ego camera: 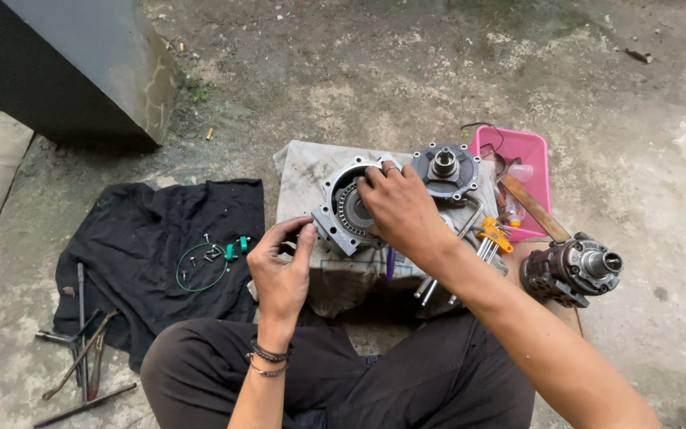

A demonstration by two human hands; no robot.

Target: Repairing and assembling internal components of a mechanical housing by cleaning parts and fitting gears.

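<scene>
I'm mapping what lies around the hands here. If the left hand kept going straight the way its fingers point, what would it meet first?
The left hand points up and right, its fingertips already at the edge of the grey metal housing on the cloth, so it would likely press into that housing first. The right hand rests on top.

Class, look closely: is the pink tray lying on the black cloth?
No. The pink tray sits on the concrete at the right, while the black cloth lies far left.
</scene>
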